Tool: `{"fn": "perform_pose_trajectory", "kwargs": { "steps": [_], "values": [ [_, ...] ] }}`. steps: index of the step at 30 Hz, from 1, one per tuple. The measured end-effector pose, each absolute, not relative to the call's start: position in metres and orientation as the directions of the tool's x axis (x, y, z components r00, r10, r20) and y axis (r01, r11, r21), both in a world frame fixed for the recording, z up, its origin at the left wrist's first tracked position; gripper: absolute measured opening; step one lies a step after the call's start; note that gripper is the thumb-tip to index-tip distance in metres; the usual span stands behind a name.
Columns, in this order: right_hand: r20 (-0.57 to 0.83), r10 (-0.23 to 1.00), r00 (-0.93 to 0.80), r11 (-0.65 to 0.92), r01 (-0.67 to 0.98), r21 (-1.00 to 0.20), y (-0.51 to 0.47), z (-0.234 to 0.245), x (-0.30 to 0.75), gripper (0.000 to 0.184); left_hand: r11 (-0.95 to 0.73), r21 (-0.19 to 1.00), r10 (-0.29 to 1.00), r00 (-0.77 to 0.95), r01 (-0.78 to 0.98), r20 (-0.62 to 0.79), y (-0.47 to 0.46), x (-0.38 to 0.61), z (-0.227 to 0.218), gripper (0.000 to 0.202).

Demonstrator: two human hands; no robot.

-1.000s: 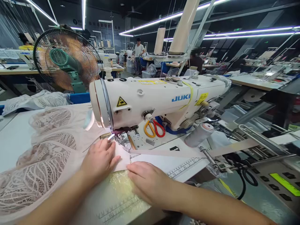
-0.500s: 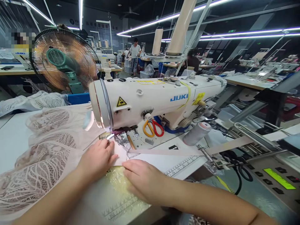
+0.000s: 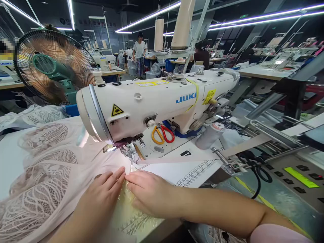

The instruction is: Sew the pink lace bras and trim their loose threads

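My left hand [image 3: 101,195] lies flat, fingers stretched out, on pale pink lace fabric [image 3: 43,182] in front of a white JUKI sewing machine [image 3: 152,101]. My right hand [image 3: 148,192] rests flat beside it, fingertips touching the left hand's, on the taped yellowish patch of the table [image 3: 126,202]. Both hands sit a short way in front of the presser foot [image 3: 128,150]. A narrow pale strip [image 3: 177,158] runs from the foot to the right over a guide. Neither hand grips anything.
Red-and-yellow scissors [image 3: 163,133] and a grey thread spool [image 3: 209,135] lie behind the strip. A green fan [image 3: 50,65] stands at the left. A control panel with a green screen [image 3: 301,177] is at the right. Tall thread cones [image 3: 182,23] rise behind; people work farther back.
Both hands have drawn back toward me from the presser foot, the left one sliding off the needle area. The fabric edge has come back with them. The view has shifted closer and to the right.
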State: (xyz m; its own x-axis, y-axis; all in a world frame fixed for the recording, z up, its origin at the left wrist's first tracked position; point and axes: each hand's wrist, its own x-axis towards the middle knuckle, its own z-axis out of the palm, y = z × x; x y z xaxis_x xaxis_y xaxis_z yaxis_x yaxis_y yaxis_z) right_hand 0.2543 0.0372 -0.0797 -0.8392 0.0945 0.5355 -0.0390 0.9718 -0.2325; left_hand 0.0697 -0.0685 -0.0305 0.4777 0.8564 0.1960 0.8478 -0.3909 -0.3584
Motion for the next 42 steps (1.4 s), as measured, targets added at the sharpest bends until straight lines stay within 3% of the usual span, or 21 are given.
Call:
{"fn": "perform_pose_trajectory", "kwargs": {
  "steps": [7, 15, 24, 30, 36, 42],
  "values": [
    [0.531, 0.103, -0.841, 0.969, -0.034, -0.243, 0.039, -0.079, 0.253, 0.031, -0.412, -0.330, 0.849, 0.489, 0.849, 0.200, -0.057, 0.060, -0.029, 0.035],
    [0.549, 0.103, -0.829, 0.968, -0.042, -0.246, 0.039, -0.080, 0.253, 0.033, -0.395, -0.153, 0.865, 0.423, 0.906, 0.269, -0.049, 0.060, -0.024, 0.028],
    [0.525, 0.104, -0.845, 0.962, -0.049, -0.268, 0.041, -0.080, 0.254, 0.035, -0.432, -0.150, 0.847, 0.457, 0.889, 0.270, -0.046, 0.053, -0.024, 0.026],
    [0.496, 0.111, -0.861, 0.954, -0.048, -0.296, 0.041, -0.079, 0.255, 0.034, -0.447, -0.232, 0.832, 0.496, 0.864, 0.246, -0.044, 0.041, -0.022, 0.027],
    [0.501, 0.110, -0.858, 0.954, -0.050, -0.297, 0.041, -0.080, 0.256, 0.033, -0.440, -0.441, 0.797, 0.566, 0.782, 0.208, -0.048, 0.045, -0.017, 0.032],
    [0.514, 0.121, -0.849, 0.946, -0.058, -0.320, 0.040, -0.083, 0.256, 0.035, -0.459, -0.408, 0.827, 0.547, 0.789, 0.129, -0.053, 0.038, -0.021, 0.038]
  ]
}}
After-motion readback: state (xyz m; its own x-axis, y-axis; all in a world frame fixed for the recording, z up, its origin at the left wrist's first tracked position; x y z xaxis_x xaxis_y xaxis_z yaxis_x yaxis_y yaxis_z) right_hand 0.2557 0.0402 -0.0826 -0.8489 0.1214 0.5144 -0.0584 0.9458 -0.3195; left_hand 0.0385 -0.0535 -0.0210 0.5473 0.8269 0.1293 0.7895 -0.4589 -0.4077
